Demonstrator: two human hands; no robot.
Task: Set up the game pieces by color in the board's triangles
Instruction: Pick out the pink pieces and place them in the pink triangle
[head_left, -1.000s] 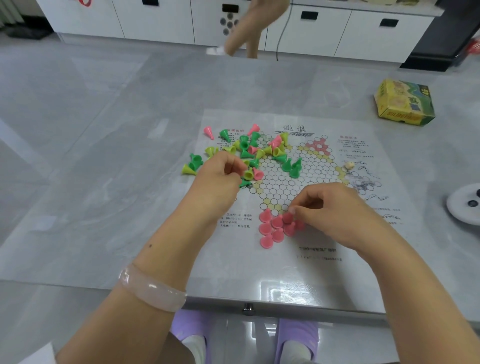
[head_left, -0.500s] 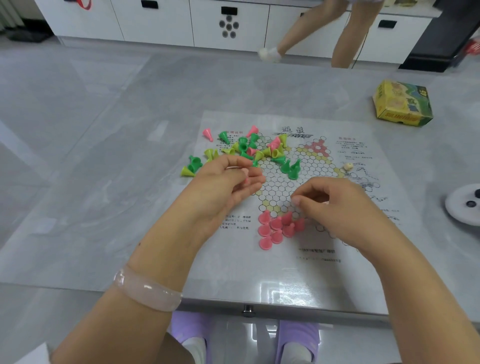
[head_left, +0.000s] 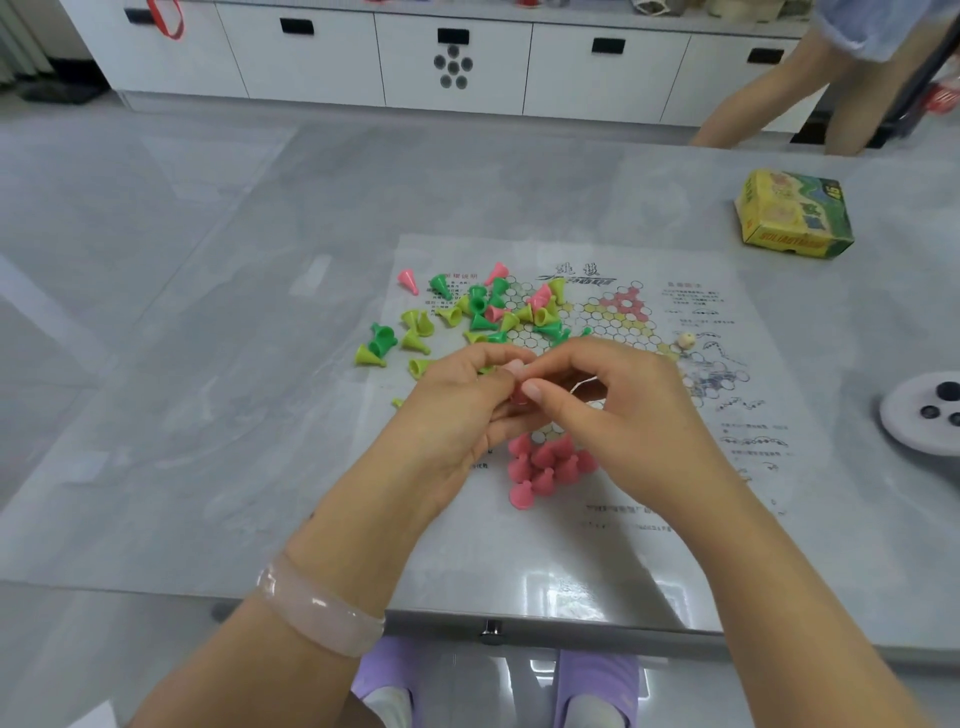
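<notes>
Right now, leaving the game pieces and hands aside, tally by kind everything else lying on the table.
Paper board: 1
Yellow box: 1
Pale bead: 1
White round dish: 1
Total: 4

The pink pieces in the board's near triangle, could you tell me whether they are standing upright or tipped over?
Upright, as far as shown: the pink pieces sit on their round bases, tips up, clustered together.
</notes>
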